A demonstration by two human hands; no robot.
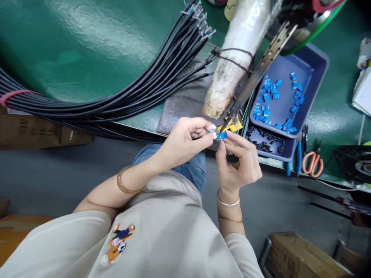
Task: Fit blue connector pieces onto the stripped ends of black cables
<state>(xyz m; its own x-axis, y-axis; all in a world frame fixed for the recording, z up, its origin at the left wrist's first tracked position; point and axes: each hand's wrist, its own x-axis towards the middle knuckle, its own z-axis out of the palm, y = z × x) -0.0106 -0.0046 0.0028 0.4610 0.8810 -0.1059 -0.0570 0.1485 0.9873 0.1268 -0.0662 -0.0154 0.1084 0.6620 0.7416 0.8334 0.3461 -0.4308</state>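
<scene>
My left hand [189, 137] is closed, thumb and fingers pinching a small whitish piece [212, 128]. Directly to its right is a small blue connector [222, 135], its left end meeting the white piece. My right hand [240, 160] pinches around the connector's right end with the fingers. A thin pale wire or pin shows between the right thumb and the connector; its exact kind is too small to tell. Just behind the fingertips lie a yellow wrapper-like piece [233, 124] and the lower end of a slotted metal bar [255, 75].
A bundle of black cables [139, 85] with stripped ends lies on the green table [95, 42]. A wrapped white tube [232, 58] slants down to the hands. Blue trays [315, 77] hold blue connectors and black parts. Orange-handled pliers [312, 163] lie near the edge.
</scene>
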